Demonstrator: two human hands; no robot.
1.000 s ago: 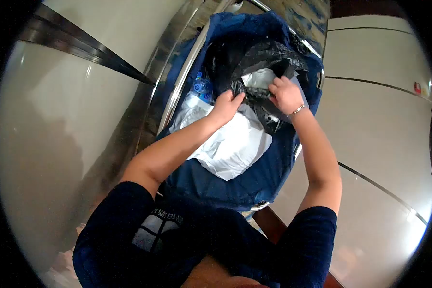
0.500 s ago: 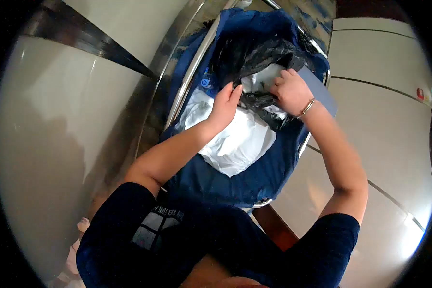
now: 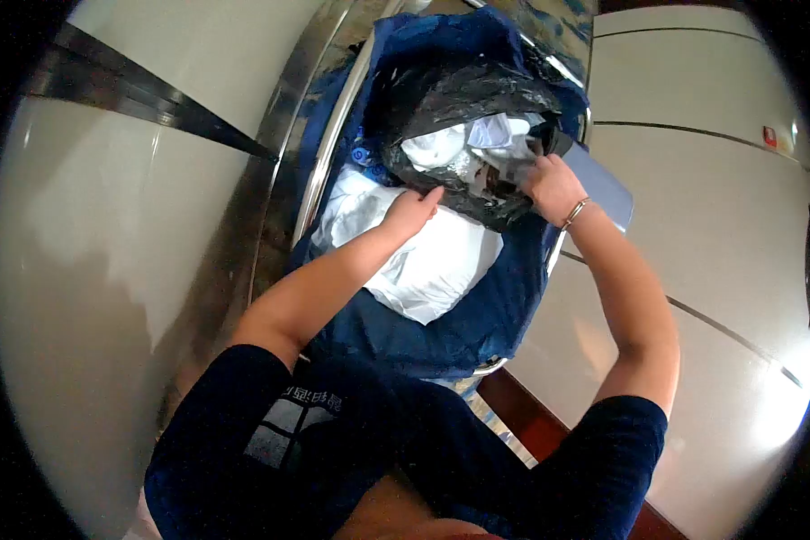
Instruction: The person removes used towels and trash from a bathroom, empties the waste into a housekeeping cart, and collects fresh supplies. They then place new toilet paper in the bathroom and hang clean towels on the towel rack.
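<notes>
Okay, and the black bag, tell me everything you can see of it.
The black bag looks like thin, glossy, crinkled plastic. It lies open in the blue liner, beyond a white bundle, its mouth showing crumpled white pieces and some brownish bits. The left hand pinches its near edge; the right hand is at its right side.

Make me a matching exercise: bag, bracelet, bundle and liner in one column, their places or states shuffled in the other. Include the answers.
Column one
1. Plastic bag
2. Bracelet
3. Bundle
4. Cloth liner

Column two
A. White, partly beneath the left hand and forearm
B. Blue, spread between the metal rails
C. Black, open, with pale things showing inside
D. Worn at the wrist of the right hand

Right pairs: 1-C, 2-D, 3-A, 4-B
</notes>
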